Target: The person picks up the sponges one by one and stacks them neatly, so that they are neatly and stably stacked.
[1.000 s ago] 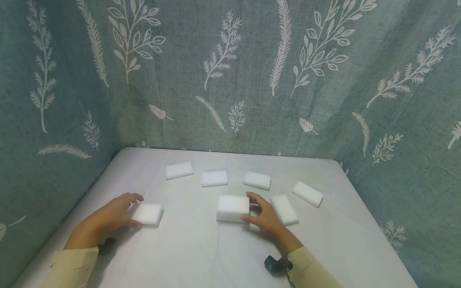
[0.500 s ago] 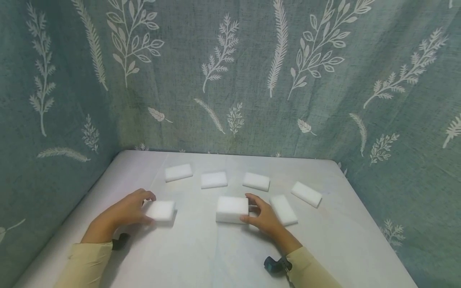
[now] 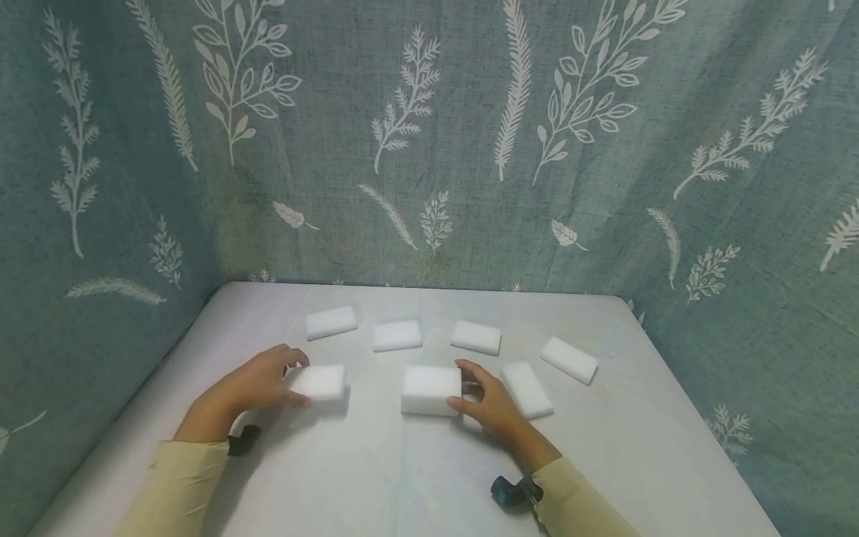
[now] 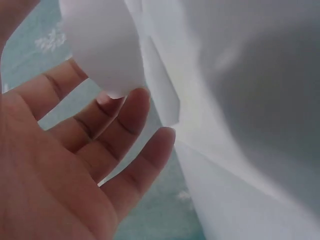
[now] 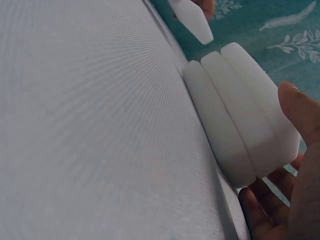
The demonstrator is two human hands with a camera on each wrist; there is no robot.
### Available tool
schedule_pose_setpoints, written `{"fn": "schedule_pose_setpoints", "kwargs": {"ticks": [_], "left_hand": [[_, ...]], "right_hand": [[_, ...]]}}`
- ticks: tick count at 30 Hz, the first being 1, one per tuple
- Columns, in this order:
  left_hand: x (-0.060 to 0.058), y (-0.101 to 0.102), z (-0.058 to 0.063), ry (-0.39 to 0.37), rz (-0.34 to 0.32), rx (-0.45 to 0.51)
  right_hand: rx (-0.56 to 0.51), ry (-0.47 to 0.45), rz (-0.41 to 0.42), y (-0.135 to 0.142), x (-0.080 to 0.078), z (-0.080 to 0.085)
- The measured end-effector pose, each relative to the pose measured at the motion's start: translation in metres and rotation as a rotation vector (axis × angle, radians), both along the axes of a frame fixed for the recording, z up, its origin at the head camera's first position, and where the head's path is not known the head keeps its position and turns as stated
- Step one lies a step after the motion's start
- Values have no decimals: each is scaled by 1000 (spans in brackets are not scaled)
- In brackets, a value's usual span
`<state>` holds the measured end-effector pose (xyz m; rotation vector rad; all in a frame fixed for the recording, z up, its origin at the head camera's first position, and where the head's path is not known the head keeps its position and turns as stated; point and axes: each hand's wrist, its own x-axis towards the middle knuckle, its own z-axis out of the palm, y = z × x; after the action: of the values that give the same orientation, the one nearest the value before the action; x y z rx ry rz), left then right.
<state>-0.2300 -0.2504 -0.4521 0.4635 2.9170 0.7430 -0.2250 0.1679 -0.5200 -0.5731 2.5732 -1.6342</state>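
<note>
My left hand (image 3: 262, 384) pinches a white sponge block (image 3: 323, 382) by its left end, thumb on the near side and fingers on the far side. This block hangs above the table, casting a shadow to its lower right; the left wrist view shows one end of it (image 4: 105, 45). At the table's middle is a stack of white sponge blocks (image 3: 431, 391), three layers in the right wrist view (image 5: 245, 110). My right hand (image 3: 495, 403) grips the stack's right end between thumb and fingers. A gap separates the held block from the stack.
Several loose white sponge blocks lie flat: one at the back left (image 3: 332, 323), two along the back middle (image 3: 397, 335), one at the right (image 3: 569, 360), and one (image 3: 527, 389) close beside my right hand. A leaf-patterned green curtain (image 3: 470, 224) encloses the white table (image 3: 416, 485).
My left hand has carried its sponge block rightward and up off the table, closer to the stack. My right hand stays at the stack, which has not moved.
</note>
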Motion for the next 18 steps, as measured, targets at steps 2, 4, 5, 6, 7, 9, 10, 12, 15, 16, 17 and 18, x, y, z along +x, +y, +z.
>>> {"fn": "schedule_pose_setpoints", "kwargs": {"ticks": [2,4,5,6,7,9,10,12,15,16,17,18], "left_hand": [[-1,4,0,11,-5,6],[-2,7,0,26,-16,13],[-2,9,-1,28,-19,17],[-3,11,-1,33,-27,21],[-3,13,-2,38,-35,23],[-4,17,-2,44,-50,28],[-5,19,-2,49,-54,29],[-5,22,-1,64,-72,30],[-7,26,-1,89,-96,22],[-7,28,-1,91,-106,19],[-7,30,-1,91,-116,17],[-8,32,-1,92,-121,15]], "right_hand": [[-6,0,7,0,0,0],[-4,-4,3,0,0,0],[-3,-3,2,0,0,0],[3,-4,-1,-1,0,0],[6,-3,-4,-1,0,0],[16,-3,-12,-1,0,-1],[21,-3,-15,-1,0,-1],[25,-3,-16,-2,0,-1],[30,-11,-25,-2,2,0],[29,-15,-28,-2,2,0],[28,-19,-30,-2,3,1],[32,-24,-36,-3,4,2]]}}
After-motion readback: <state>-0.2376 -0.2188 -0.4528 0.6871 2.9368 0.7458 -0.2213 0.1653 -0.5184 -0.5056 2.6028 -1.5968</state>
